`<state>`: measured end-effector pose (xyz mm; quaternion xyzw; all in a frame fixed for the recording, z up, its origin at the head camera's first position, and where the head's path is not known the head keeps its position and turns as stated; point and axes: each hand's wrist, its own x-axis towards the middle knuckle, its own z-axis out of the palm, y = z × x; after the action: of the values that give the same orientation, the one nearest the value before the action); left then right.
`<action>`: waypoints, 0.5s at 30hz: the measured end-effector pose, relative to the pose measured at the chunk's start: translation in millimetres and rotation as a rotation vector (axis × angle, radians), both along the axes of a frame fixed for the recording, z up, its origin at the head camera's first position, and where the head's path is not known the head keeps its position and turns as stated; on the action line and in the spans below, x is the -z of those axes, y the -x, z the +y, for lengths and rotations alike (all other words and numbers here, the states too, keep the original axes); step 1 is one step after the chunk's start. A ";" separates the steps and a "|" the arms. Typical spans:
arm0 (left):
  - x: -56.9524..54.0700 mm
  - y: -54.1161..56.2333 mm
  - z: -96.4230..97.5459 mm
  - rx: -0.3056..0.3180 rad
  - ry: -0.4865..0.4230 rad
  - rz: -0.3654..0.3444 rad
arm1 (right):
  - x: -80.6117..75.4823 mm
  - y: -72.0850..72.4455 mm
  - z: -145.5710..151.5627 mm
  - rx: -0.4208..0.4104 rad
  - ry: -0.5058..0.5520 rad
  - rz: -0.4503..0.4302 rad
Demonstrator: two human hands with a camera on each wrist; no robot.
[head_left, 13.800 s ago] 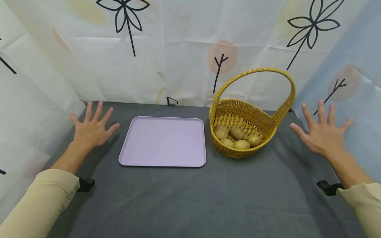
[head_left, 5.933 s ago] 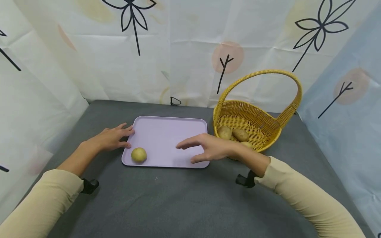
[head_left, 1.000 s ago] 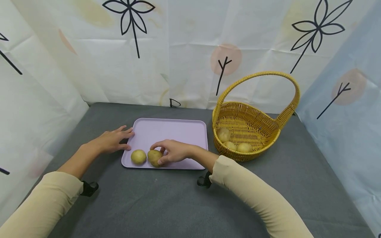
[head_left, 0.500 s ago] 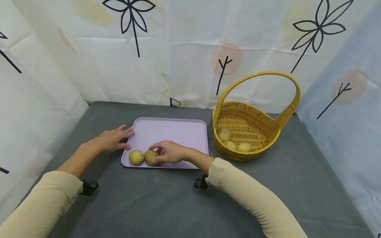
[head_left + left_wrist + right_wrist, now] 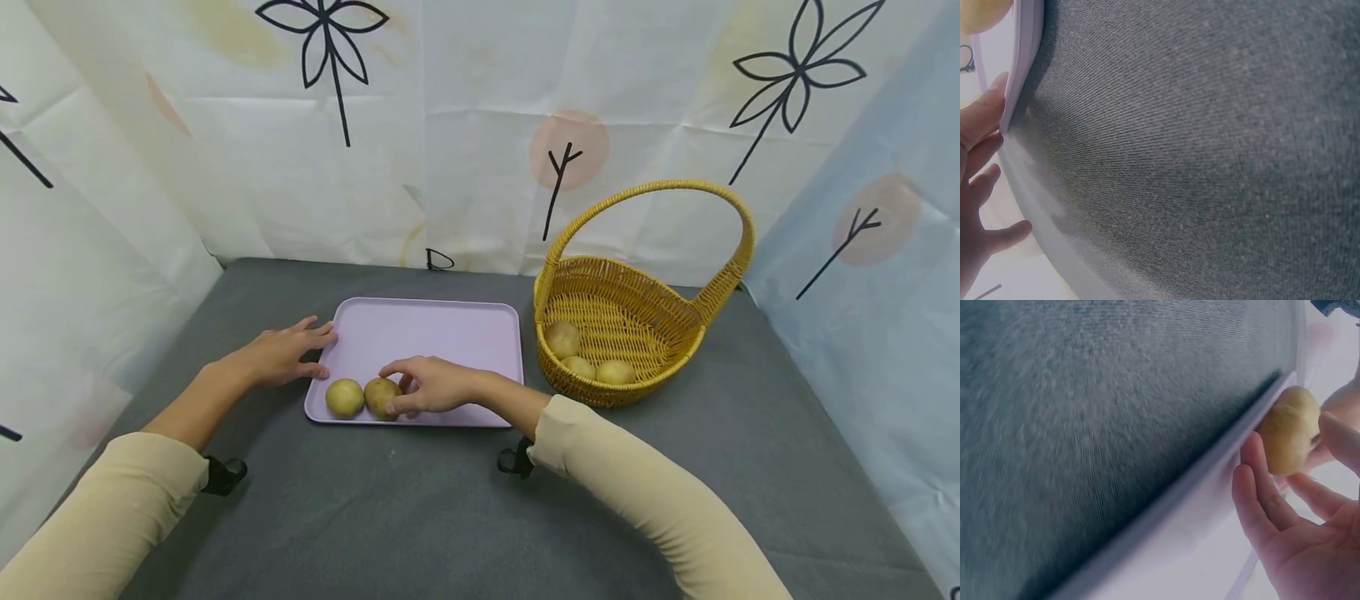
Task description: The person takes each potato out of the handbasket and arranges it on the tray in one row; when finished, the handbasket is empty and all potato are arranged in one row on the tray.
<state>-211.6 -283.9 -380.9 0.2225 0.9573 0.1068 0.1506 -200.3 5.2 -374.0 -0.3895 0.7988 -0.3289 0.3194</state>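
Observation:
On the lilac tray (image 5: 442, 342), two potatoes lie side by side near the front left corner. The left potato (image 5: 344, 398) is round and pale; the browner potato (image 5: 380, 398) lies just right of it. My right hand (image 5: 435, 384) is at the browner potato, thumb and forefinger around its right side. In the right wrist view the fingers look loose, with both potatoes beyond the fingertips (image 5: 1252, 442). My left hand (image 5: 281, 354) rests at the tray's left edge; the left wrist view shows its thumb (image 5: 994, 94) against the rim and the other fingers spread.
A yellow wicker basket (image 5: 663, 312) with a tall arched handle stands right of the tray, holding three potatoes (image 5: 562, 339). Grey cloth (image 5: 420, 517) covers the table. Patterned white curtains (image 5: 480, 150) hang behind and at the sides.
Since a second ago, both tray potatoes have shifted slightly left and now sit close together. My right hand has just eased slightly right. Earlier, five potatoes were in the basket. The left hand stays put.

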 end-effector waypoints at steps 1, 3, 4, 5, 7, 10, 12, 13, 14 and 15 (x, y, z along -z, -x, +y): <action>0.0 0.5 -0.4 0.001 0.004 0.001 | -3.0 -0.9 2.0 -0.004 -0.007 0.001; 0.0 0.9 -1.5 0.001 0.014 0.003 | -7.4 -1.4 5.6 -0.018 -0.026 0.036; 0.1 0.9 -2.1 -0.001 0.017 0.002 | -9.3 -2.0 7.6 -0.026 -0.031 0.052; 0.5 1.0 -2.4 -0.004 0.019 0.002 | -11.3 -2.9 10.1 -0.034 -0.037 0.062; 1.0 0.4 -2.8 -0.003 0.017 0.008 | -15.5 -5.9 16.9 -0.048 -0.044 0.068; 1.8 -0.7 -1.9 -0.003 0.008 0.008 | -21.8 -11.5 31.8 -0.066 -0.038 0.049; 1.6 -1.2 -1.3 0.001 0.001 0.012 | -27.6 -15.1 44.9 -0.070 -0.031 0.030; 1.1 -1.4 -0.8 -0.001 -0.003 0.010 | -30.5 -16.4 52.1 -0.071 -0.027 0.020; 1.0 -1.5 -0.4 0.000 -0.004 0.011 | -33.4 -17.4 59.6 -0.072 -0.021 0.010; 0.2 -1.7 0.0 -0.002 -0.006 0.009 | -36.6 -18.3 67.5 -0.069 -0.016 0.000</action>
<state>-209.9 -283.9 -381.2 0.2227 0.9578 0.1088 0.1453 -182.1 72.7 -337.4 -0.4143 0.7876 -0.3112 0.3335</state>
